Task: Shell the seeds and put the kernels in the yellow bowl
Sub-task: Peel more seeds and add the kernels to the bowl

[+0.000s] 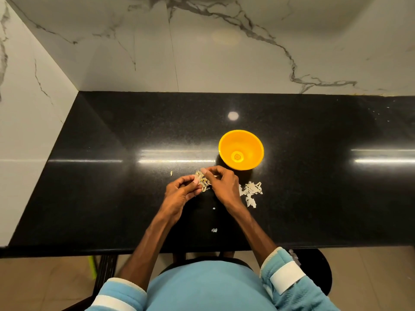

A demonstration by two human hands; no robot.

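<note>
Hands at the seed pile on the desk.
My left hand and right hand curl over the pile, fingertips on it; whether either pinches a seed I cannot tell. The yellow bowl sits just beyond the right hand, with pale shell scraps to its right.

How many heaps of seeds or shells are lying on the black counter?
2. The seed heap lies between the left hand and right hand, partly hidden; the shell heap lies right of the right hand.
</note>
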